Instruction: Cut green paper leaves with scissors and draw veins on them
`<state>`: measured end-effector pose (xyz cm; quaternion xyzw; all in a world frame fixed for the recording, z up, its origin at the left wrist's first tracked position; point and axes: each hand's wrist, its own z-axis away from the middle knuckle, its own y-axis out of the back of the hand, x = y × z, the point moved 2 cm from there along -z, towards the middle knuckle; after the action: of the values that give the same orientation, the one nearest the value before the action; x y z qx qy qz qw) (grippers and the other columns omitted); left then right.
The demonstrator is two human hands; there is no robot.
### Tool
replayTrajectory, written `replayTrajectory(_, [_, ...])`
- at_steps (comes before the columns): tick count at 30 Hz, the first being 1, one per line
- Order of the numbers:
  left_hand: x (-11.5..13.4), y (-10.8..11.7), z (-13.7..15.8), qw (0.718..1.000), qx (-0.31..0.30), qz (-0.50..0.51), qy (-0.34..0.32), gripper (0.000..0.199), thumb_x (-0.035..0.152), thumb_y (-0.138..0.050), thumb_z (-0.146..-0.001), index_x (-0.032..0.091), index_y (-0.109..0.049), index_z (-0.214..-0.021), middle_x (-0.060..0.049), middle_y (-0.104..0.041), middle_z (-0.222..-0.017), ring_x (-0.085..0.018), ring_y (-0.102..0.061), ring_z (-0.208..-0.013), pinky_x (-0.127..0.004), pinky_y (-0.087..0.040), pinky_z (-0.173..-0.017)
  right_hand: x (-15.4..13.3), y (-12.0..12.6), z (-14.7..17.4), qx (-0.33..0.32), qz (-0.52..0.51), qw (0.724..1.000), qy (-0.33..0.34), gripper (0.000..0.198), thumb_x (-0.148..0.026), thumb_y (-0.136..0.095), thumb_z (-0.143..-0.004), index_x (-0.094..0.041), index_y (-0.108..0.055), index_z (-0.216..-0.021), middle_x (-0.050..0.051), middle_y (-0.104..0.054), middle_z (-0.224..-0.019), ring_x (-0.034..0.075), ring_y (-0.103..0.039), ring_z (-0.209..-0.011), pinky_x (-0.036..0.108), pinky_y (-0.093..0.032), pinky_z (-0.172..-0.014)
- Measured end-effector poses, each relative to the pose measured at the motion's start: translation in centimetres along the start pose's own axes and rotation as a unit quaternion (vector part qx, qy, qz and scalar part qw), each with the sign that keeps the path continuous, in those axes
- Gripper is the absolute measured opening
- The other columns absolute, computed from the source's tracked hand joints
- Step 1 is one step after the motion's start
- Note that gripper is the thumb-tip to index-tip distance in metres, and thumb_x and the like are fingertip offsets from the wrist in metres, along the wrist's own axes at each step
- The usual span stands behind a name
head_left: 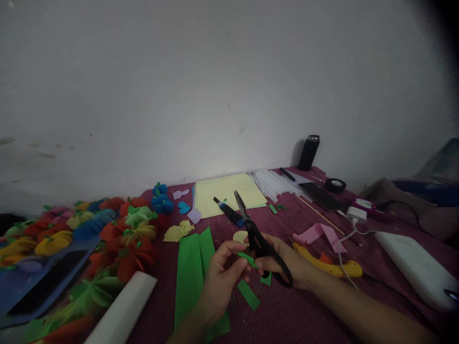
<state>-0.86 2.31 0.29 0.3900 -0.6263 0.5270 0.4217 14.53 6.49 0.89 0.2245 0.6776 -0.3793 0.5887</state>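
Observation:
My left hand [224,274] pinches a small strip of green paper [246,259] between thumb and fingers. Against the strip's other end are the fingertips of my right hand [287,260], which also holds black-handled scissors [267,251]. The blades point up and away from me, clear of the strip. Below my hands lie a cut green paper piece [248,295] and a smaller green scrap. Long green paper sheets [188,272] rest on the table, partly under my left wrist. A pale yellow round piece [240,237] shows just behind my fingers.
Many coloured paper flowers [136,234] crowd the left side. Pale yellow sheets [229,188] and a utility knife [228,212] lie ahead. To the right are a yellow glue gun [328,263], pink paper [319,234], a phone [320,196], a charger with cables [356,215] and a black can [309,153].

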Motion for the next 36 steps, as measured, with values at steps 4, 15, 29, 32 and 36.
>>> replayTrajectory(4, [0.3, -0.3, 0.1, 0.998, -0.016, -0.053, -0.019, 0.017, 0.025, -0.067, -0.078, 0.020, -0.063, -0.093, 0.000, -0.061, -0.074, -0.012, -0.055, -0.062, -0.024, -0.045, -0.058, 0.3, 0.2, 0.1, 0.011, 0.028, 1.000, 0.003, 0.049, -0.026, -0.077, -0.065, -0.020, -0.055, -0.108, -0.003, -0.056, -0.076, 0.007, -0.049, -0.056, 0.019, -0.040, -0.052])
replayTrajectory(15, [0.9, -0.3, -0.3, 0.990, -0.001, -0.126, -0.056, 0.007, 0.020, -0.072, -0.069, 0.018, -0.065, -0.069, -0.002, -0.060, -0.078, -0.017, -0.056, -0.076, -0.026, -0.042, -0.068, 0.0, -0.1, 0.0, -0.012, -0.026, 0.998, -0.058, 0.037, -0.029, -0.074, -0.066, -0.018, -0.059, -0.097, -0.005, -0.053, -0.066, 0.007, -0.048, -0.051, 0.020, -0.041, -0.050])
replayTrajectory(29, [0.0, 0.3, -0.4, 0.988, 0.040, -0.104, 0.109, 0.026, 0.038, -0.073, -0.069, 0.015, -0.060, -0.066, 0.002, -0.053, -0.054, -0.007, -0.036, -0.045, -0.020, -0.023, -0.043, -0.5, 0.0, 0.0, 0.059, 0.065, 0.996, -0.008, 0.046, -0.032, -0.077, -0.064, -0.019, -0.057, -0.103, -0.004, -0.053, -0.070, 0.009, -0.046, -0.056, 0.021, -0.035, -0.051])
replayTrajectory(32, [-0.1, 0.1, -0.4, 0.987, 0.032, -0.115, 0.107, 0.030, 0.041, -0.073, -0.069, 0.015, -0.060, -0.062, 0.003, -0.050, -0.052, -0.007, -0.035, -0.044, -0.020, -0.023, -0.042, -0.4, -0.1, -0.1, 0.046, 0.092, 0.995, 0.002, 0.044, -0.025, -0.077, -0.062, -0.020, -0.058, -0.100, -0.004, -0.051, -0.073, 0.009, -0.044, -0.060, 0.021, -0.034, -0.053])
replayTrajectory(36, [0.1, 0.8, -0.8, 0.985, 0.117, -0.108, 0.068, 0.038, 0.050, -0.069, -0.072, 0.015, -0.060, -0.062, 0.002, -0.051, -0.055, -0.008, -0.040, -0.048, -0.019, -0.027, -0.044, -0.4, 0.0, -0.2, 0.079, 0.093, 0.992, 0.017, 0.043, -0.026, -0.077, -0.061, -0.021, -0.058, -0.099, -0.004, -0.052, -0.073, 0.011, -0.047, -0.064, 0.023, -0.037, -0.057])
